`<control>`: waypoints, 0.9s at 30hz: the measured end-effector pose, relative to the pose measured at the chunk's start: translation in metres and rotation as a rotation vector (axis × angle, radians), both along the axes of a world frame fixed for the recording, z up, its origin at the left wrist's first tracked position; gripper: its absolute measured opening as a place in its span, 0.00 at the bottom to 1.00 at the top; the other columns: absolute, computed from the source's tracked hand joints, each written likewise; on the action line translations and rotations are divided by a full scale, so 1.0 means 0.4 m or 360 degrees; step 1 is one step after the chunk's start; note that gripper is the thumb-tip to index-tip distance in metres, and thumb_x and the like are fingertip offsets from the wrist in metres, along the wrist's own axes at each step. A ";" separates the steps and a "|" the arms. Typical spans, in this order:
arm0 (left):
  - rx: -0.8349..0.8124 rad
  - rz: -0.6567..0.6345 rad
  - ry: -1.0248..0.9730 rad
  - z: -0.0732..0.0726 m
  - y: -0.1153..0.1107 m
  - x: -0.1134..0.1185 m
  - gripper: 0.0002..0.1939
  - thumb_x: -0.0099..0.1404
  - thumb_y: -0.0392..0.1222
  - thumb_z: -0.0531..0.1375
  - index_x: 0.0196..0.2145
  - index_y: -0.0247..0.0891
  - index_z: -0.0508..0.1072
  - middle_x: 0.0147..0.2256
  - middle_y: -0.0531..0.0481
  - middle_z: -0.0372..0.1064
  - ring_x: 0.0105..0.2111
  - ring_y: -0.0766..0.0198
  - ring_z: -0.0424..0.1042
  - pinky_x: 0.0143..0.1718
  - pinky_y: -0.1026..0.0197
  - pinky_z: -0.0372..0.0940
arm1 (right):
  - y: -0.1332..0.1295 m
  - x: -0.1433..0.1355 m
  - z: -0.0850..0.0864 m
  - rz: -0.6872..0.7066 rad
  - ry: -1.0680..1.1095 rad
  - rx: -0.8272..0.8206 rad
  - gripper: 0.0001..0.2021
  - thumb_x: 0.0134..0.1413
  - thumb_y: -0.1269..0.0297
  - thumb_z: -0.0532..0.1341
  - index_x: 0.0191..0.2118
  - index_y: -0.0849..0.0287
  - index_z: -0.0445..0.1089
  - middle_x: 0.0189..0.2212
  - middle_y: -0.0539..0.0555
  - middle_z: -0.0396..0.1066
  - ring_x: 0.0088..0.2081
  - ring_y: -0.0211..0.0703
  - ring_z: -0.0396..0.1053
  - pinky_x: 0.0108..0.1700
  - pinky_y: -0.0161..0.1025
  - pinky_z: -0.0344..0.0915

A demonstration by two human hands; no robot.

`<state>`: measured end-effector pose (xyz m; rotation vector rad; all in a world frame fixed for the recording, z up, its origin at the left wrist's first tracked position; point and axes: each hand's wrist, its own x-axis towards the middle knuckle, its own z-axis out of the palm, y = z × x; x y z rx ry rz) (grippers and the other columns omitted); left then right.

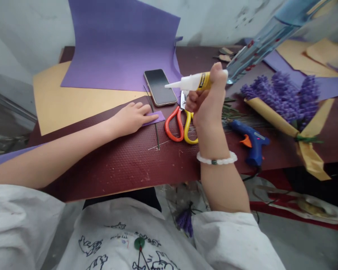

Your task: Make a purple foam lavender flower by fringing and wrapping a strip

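Right hand [205, 101] grips glue tube [191, 82], raised, nozzle pointing left. Left hand [131, 118] lies flat, pinning purple paper strip [155, 118] and wire stem [154, 125] to tabletop [124, 165]. Risk: overfilled squeeze bonds fingers or drips onto smartphone [160, 87].

Looks like a little home craft corner set up for paper flower making. The dark red counter [124, 165] is covered in purple and tan paper sheets [112, 41], scissors [180, 125], a blue glue gun [249, 140] and a bunch of finished paper lavender [284, 95], all against a scuffed grey wall [30, 30].
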<state>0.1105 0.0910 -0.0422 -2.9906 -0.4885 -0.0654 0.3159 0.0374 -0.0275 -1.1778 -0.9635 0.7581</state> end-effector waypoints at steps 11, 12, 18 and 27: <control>-0.0820 0.0613 -0.0091 0.090 0.010 -0.077 0.18 0.62 0.47 0.53 0.44 0.35 0.74 0.41 0.44 0.73 0.38 0.59 0.71 0.39 0.59 0.64 | -0.016 -0.022 0.024 0.0055 0.0324 -0.0056 0.20 0.38 0.64 0.63 0.41 0.48 0.61 0.31 0.46 0.72 0.25 0.34 0.66 0.22 0.33 0.61; -0.0835 0.0630 -0.0057 0.091 0.006 -0.080 0.18 0.60 0.49 0.55 0.42 0.35 0.74 0.40 0.45 0.74 0.36 0.59 0.71 0.37 0.60 0.64 | -0.015 -0.023 0.022 0.0091 0.0351 -0.0070 0.21 0.36 0.67 0.63 0.41 0.49 0.60 0.32 0.45 0.73 0.25 0.34 0.67 0.23 0.33 0.63; -0.0864 0.0638 -0.0039 0.074 -0.003 -0.068 0.19 0.56 0.49 0.59 0.43 0.35 0.71 0.38 0.44 0.72 0.35 0.60 0.70 0.33 0.61 0.64 | -0.007 -0.037 0.003 0.0171 0.0289 -0.0210 0.15 0.37 0.69 0.62 0.34 0.53 0.59 0.28 0.44 0.72 0.21 0.31 0.64 0.23 0.33 0.62; -0.0746 0.0404 -0.0257 0.055 -0.038 -0.065 0.12 0.60 0.44 0.57 0.38 0.34 0.74 0.37 0.48 0.67 0.33 0.65 0.66 0.36 0.63 0.61 | -0.027 -0.029 0.001 0.0170 -0.0104 0.0048 0.12 0.43 0.56 0.65 0.29 0.53 0.62 0.16 0.40 0.52 0.15 0.27 0.44 0.16 0.31 0.41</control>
